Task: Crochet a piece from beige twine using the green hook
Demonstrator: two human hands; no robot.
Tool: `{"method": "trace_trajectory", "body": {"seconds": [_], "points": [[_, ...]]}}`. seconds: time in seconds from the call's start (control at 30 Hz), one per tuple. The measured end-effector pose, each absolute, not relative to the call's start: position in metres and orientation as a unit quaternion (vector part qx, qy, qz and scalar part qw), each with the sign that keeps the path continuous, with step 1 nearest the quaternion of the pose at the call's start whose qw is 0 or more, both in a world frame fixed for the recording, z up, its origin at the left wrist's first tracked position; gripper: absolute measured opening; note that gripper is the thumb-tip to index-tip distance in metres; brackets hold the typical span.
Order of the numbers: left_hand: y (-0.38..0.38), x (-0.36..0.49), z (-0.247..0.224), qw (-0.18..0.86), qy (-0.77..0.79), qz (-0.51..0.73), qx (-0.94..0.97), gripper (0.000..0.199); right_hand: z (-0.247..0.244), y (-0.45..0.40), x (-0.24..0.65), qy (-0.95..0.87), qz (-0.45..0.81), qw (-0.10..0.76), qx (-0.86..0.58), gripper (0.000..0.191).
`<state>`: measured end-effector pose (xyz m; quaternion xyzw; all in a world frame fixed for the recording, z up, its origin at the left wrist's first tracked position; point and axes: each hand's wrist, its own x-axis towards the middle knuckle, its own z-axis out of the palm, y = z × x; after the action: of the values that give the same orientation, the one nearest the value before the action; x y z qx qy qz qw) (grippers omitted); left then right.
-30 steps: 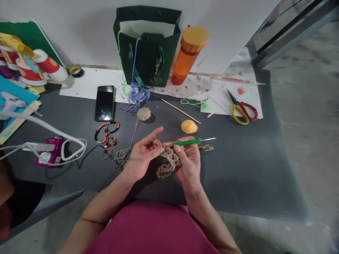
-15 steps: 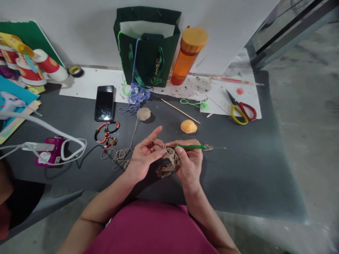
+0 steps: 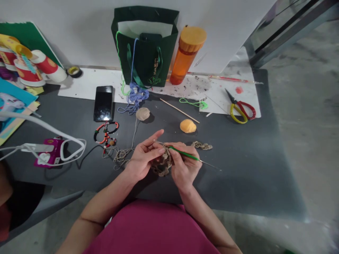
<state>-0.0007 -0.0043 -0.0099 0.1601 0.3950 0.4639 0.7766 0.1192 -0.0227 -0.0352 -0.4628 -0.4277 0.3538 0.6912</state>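
Note:
My right hand [image 3: 184, 165] is shut on a green-handled crochet hook [image 3: 183, 154], whose thin metal end slants down to the right past the fingers. My left hand [image 3: 144, 155] pinches a beige crocheted lace piece [image 3: 161, 166], partly hidden between both hands. A further lacy strip [image 3: 201, 145] lies on the grey table beyond my right hand. Beige thread runs from a small yarn ball [image 3: 142, 114] through a loose tangle [image 3: 122, 158] towards my left hand. An orange yarn ball [image 3: 188, 126] sits above my right hand.
A black phone [image 3: 103, 103], beaded bracelets [image 3: 106, 132], red-and-yellow scissors [image 3: 240, 111], a wooden stick [image 3: 179, 110], a green paper bag [image 3: 145, 53] and an orange bottle [image 3: 187, 54] surround the work. A white cable [image 3: 50, 128] and magenta power strip [image 3: 49, 152] lie at left.
The hook has swung from nearly level to slanting down to the right. The lace piece has shifted up between my hands, and the lacy strip now shows clear of my right hand.

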Motion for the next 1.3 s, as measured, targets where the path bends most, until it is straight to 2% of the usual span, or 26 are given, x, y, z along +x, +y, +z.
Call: {"method": "trace_trajectory", "body": {"seconds": [0.27, 0.5, 0.7, 0.83, 0.93, 1.07, 1.2, 1.3], "points": [[-0.002, -0.003, -0.009, 0.775, 0.383, 0.477, 0.162, 0.059, -0.045, -0.029, 0.126, -0.377, 0.375, 0.668, -0.521, 0.013], [-0.001, -0.006, -0.005, 0.772, 0.369, 0.488, 0.171, 0.059, -0.032, -0.027, 0.128, -0.391, 0.383, 0.672, -0.499, 0.007], [0.000, -0.006, -0.004, 0.785, 0.359, 0.476, 0.171, 0.055, -0.030, -0.019, 0.131, -0.317, 0.524, 0.648, -0.452, 0.016], [-0.003, -0.005, -0.006, 0.778, 0.374, 0.466, 0.196, 0.060, -0.034, -0.017, 0.126, -0.289, 0.563, 0.635, -0.443, 0.022], [-0.004, -0.004, -0.008, 0.758, 0.397, 0.469, 0.219, 0.066, -0.035, -0.018, 0.124, -0.302, 0.541, 0.647, -0.445, 0.019], [-0.007, -0.002, -0.009, 0.711, 0.423, 0.496, 0.263, 0.069, -0.032, -0.020, 0.127, -0.422, 0.448, 0.648, -0.447, 0.003], [-0.010, 0.001, -0.009, 0.668, 0.435, 0.526, 0.295, 0.077, -0.031, -0.021, 0.127, -0.550, 0.281, 0.650, -0.443, 0.024], [-0.010, 0.001, -0.010, 0.686, 0.425, 0.520, 0.281, 0.079, -0.032, -0.020, 0.122, -0.489, 0.311, 0.677, -0.453, 0.019]]}}
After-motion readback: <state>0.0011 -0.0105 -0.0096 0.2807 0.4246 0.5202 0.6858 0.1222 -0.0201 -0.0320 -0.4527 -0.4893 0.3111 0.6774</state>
